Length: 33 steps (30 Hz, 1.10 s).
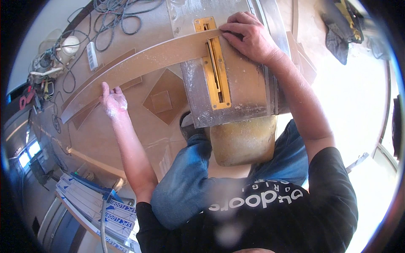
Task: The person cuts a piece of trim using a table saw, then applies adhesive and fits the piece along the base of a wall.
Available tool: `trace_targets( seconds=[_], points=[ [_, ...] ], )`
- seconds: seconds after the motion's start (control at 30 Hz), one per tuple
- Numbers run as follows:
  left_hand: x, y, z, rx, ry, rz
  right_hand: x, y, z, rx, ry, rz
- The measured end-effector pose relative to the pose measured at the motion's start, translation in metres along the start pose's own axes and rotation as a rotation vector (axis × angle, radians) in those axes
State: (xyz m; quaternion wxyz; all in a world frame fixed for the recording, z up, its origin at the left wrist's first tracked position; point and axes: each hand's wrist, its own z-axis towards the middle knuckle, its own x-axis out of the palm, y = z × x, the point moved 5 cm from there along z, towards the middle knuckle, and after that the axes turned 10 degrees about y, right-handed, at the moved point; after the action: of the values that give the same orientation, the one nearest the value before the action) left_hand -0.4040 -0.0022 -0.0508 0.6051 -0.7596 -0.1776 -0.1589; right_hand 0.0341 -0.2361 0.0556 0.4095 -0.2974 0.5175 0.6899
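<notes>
A long, thin tan strip of board [156,57] crosses a metal table saw [249,84] and extends far out to the left. My right hand [251,37] rests over the saw top, thumb and bent fingers at the strip's right end. On the left, my left hand [114,101], dusted white, is turned up at the strip's near edge; thumb and a finger show there, the other fingertips are partly hidden. Under the strip's right part lies the saw's yellow slotted insert [218,80], powdered with dust. Whether the blade turns cannot be told.
Board offcuts [166,95] lie on the floor left of the saw. A coiled dark cable [116,17] spreads at the far left. Flat printed boxes [97,206] are stacked at the near left. A yellowish bin [242,141] stands beneath the saw, between my legs.
</notes>
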Motion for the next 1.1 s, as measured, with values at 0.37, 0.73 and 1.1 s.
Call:
trace_targets(
  seconds=[0.37, 0.73, 1.1],
  points=[
    [0.03, 0.003, 0.013, 0.009, 0.088, -0.051, 0.005, -0.008, 0.008, 0.065, 0.062, -0.123],
    [0.026, 0.002, 0.01, 0.025, 0.096, -0.04, 0.004, -0.003, 0.005, 0.082, 0.055, -0.124],
    [0.028, -0.001, 0.004, 0.028, 0.126, -0.044, 0.004, -0.002, 0.002, 0.048, -0.038, -0.066]
  ],
)
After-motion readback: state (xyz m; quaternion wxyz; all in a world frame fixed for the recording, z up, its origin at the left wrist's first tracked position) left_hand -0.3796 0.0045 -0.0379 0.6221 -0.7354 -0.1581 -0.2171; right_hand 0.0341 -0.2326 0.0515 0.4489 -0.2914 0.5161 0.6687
